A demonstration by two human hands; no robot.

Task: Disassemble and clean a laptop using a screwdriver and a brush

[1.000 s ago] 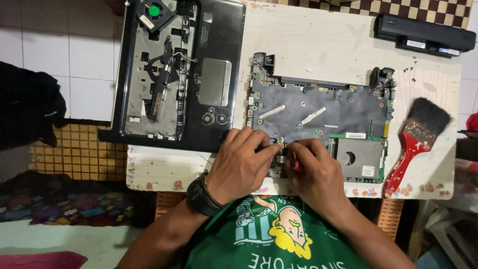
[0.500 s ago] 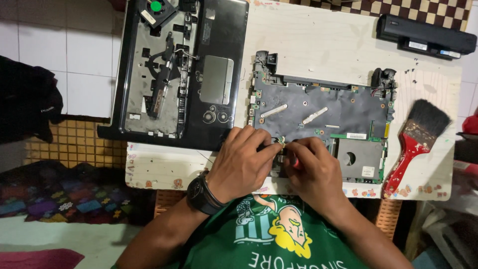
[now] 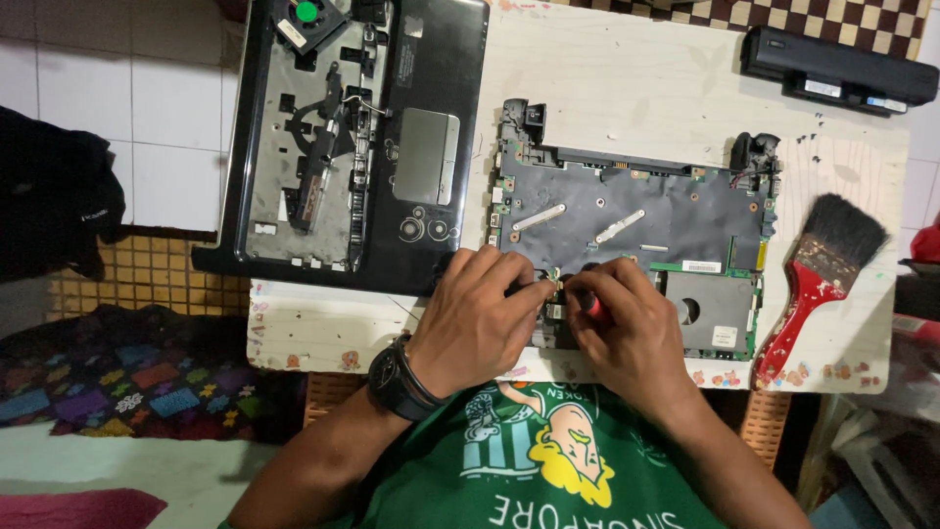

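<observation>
A laptop motherboard (image 3: pixel 636 216) lies on a small white table (image 3: pixel 627 78), dark film over most of it and green board showing at its right end. My left hand (image 3: pixel 475 318), with a black watch on the wrist, rests on the board's near left edge, fingers pinched on a small part there. My right hand (image 3: pixel 627 333) sits beside it, closed around a red-handled screwdriver (image 3: pixel 591 306) whose tip points at the same spot. What lies under the fingertips is hidden.
A black laptop bottom case (image 3: pixel 362 147) with a fan and touchpad lies at the left, overhanging the table. A red-handled paintbrush (image 3: pixel 813 284) rests at the right edge. A black battery pack (image 3: pixel 837 71) sits at the far right corner. Small screws are scattered near it.
Both hands stay at the same spot on the board's near edge; only slight finger shifts. The view has drifted a little.
</observation>
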